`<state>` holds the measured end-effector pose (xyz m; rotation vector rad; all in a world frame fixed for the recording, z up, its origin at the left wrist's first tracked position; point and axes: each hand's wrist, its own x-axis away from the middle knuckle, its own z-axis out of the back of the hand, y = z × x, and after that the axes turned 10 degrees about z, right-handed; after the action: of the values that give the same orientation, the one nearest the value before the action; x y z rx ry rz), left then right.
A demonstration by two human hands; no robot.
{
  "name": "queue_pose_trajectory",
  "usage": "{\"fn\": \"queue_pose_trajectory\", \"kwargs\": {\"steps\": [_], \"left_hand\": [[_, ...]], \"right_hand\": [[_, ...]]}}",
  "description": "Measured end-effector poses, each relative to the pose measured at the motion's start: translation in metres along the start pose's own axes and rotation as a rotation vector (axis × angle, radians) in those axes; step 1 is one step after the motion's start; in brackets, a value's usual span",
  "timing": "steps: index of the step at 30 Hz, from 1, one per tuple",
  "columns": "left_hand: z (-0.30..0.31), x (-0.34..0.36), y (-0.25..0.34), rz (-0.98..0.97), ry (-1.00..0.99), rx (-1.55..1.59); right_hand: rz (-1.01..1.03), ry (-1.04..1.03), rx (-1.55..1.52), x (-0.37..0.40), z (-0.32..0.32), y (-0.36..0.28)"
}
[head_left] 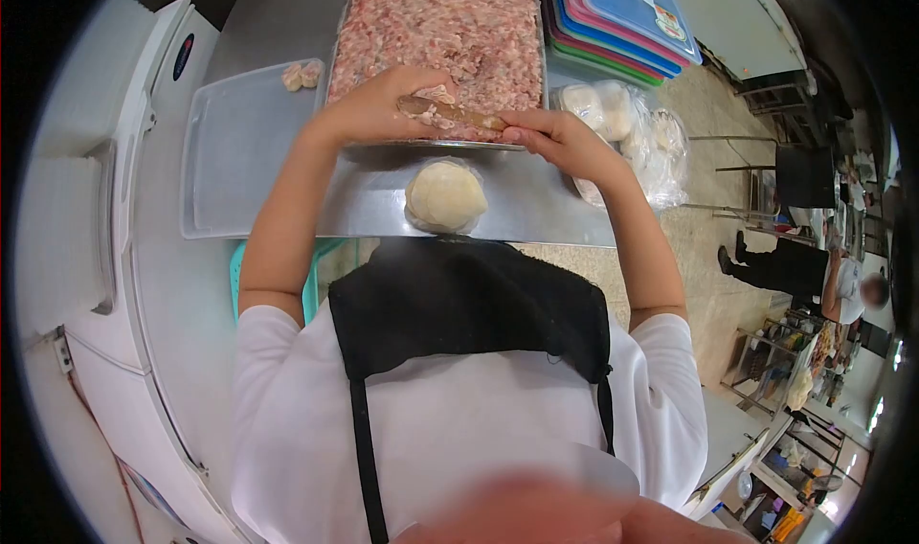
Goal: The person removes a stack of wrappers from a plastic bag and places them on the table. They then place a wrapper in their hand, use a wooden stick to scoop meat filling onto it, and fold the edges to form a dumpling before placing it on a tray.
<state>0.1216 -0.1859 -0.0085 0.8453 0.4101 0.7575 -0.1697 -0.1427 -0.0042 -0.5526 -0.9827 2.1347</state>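
Observation:
A large metal tray (544,27) is filled with pink minced meat (440,17). Over its near edge, my right hand (550,140) pinches the right end of a flat wooden stick (469,117). My left hand (392,103) is at the stick's other end, palm side toward it, with some pale meat mixture by its fingers; what the hidden fingers hold is hard to tell. A round stack of pale dough wrappers (445,196) rests on the metal table (369,194) between my forearms.
At left lies a translucent plastic tray (244,156) with small meat-filled pieces (302,76). Coloured lids (622,17) are stacked at the upper right, above bagged pale dough (627,132). A white fridge (158,209) stands left. Another person (799,271) stands far right.

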Motion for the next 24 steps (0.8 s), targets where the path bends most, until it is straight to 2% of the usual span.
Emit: {"fn": "queue_pose_trajectory", "kwargs": {"steps": [2, 5, 8, 11, 12, 14, 15, 16, 17, 19, 20, 22, 24], "left_hand": [[-0.013, -0.004, -0.008, 0.097, 0.033, -0.002], [-0.027, -0.006, -0.007, 0.465, 0.309, 0.363], [-0.046, -0.011, -0.068, 0.572, 0.312, 0.451], [-0.038, -0.006, -0.043, 0.564, 0.17, 0.339], [-0.037, -0.003, -0.035, 0.49, 0.248, 0.343], [-0.038, 0.009, -0.018, 0.341, 0.377, 0.341], [-0.031, 0.013, -0.008, 0.332, 0.353, 0.365], [-0.024, 0.017, 0.004, 0.325, 0.321, 0.393], [-0.019, 0.018, 0.01, 0.315, 0.292, 0.418], [-0.019, 0.015, 0.006, 0.103, 0.404, 0.214], [-0.019, 0.014, 0.004, -0.002, 0.455, 0.11], [-0.018, 0.01, 0.001, 0.06, 0.351, 0.133], [-0.019, 0.005, -0.003, 0.09, 0.294, 0.137]], "right_hand": [[-0.015, 0.023, 0.068, -0.004, 0.003, 0.013], [-0.088, 0.159, 0.708, -0.01, 0.002, -0.015], [0.063, 0.23, 0.697, -0.007, -0.028, -0.025], [-0.056, 0.141, 0.774, -0.005, -0.031, 0.042], [-0.193, 0.078, 0.762, -0.004, -0.018, 0.037], [-0.297, 0.04, 0.661, 0.005, 0.002, 0.024], [-0.34, 0.016, 0.615, 0.007, 0.012, 0.018], [-0.317, 0.124, 0.556, 0.011, 0.018, 0.01], [-0.254, 0.16, 0.368, 0.014, 0.022, -0.001], [-0.122, 0.228, -0.008, 0.018, 0.025, -0.026], [-0.068, 0.198, 0.05, 0.015, 0.019, -0.028], [0.038, 0.138, 0.167, 0.008, 0.002, -0.032], [0.048, 0.136, 0.134, 0.003, -0.006, -0.022]]}}
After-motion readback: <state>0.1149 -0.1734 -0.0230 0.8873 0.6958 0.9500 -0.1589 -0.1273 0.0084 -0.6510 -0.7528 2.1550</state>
